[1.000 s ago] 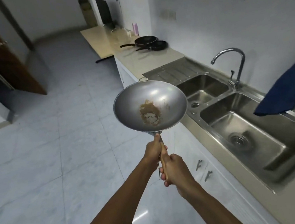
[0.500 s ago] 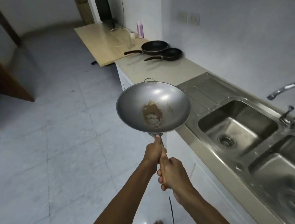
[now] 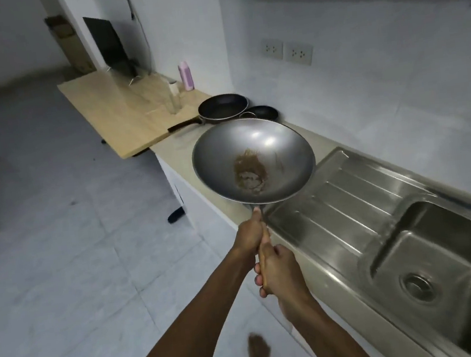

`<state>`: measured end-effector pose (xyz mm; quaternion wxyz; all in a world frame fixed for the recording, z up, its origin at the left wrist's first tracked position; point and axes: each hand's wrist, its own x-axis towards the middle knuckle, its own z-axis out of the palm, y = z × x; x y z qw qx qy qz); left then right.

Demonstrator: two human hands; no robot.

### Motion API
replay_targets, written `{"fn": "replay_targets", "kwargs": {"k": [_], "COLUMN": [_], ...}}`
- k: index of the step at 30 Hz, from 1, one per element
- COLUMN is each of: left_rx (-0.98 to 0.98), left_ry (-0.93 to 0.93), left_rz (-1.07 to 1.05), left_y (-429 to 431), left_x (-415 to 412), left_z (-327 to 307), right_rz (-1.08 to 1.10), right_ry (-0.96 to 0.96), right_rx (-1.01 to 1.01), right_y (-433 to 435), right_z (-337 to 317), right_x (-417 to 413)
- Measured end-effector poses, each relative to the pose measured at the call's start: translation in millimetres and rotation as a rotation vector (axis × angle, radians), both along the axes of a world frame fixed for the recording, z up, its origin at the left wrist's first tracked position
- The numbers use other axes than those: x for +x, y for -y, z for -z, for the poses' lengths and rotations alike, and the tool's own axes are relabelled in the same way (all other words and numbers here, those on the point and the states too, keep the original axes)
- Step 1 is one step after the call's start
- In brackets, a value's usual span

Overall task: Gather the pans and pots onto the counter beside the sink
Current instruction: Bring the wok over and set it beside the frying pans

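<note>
I hold a grey steel wok [image 3: 272,147] with a brown rusty patch at its bottom, in the air above the beige counter [image 3: 178,152] and the drainboard's left end. My left hand [image 3: 249,234] grips the handle just under the bowl. My right hand [image 3: 277,273] grips the handle right behind it. Two black frying pans lie on the counter beyond the wok: a large one [image 3: 223,107] with its handle pointing left, and a small one [image 3: 262,112] partly hidden behind the wok's rim.
A steel sink [image 3: 432,270] with a ribbed drainboard [image 3: 345,204] runs along the right. A wooden tabletop [image 3: 115,115] adjoins the counter's far end, with a pink bottle [image 3: 186,75], a clear bottle [image 3: 174,97] and a dark screen [image 3: 109,46]. Tiled floor lies left; my foot [image 3: 258,352] shows below.
I have walked forward along the counter with the wok. The sink has slid to the lower right, the tap has left the view, and the black pans are much nearer.
</note>
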<state>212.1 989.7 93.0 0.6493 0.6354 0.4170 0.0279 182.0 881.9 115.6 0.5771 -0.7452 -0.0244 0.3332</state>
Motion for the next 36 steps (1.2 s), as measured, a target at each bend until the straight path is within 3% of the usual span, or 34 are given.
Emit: {"fn": "replay_targets", "kwargs": {"k": [6,17,25,36], "left_rx": [-0.034,-0.171,-0.178,-0.151], "left_ry": [-0.035,-0.101,-0.125,-0.123], "left_rz": [0.125,0.424,0.639,0.778], "left_y": [-106,-197,-267,-307], "left_x": [75,176,212,223], "left_z": [8,42,69,86], "right_rz": [0.172,0.499,0.747,0.908], "right_ry": [-0.03,0.024,0.034,0.008], "right_rx": [0.035,-0.105,-0.125,-0.15], "right_y": [-111,-228,-322,-375], "right_z": [10,26,46,59], "right_x": [53,118,130,138]}}
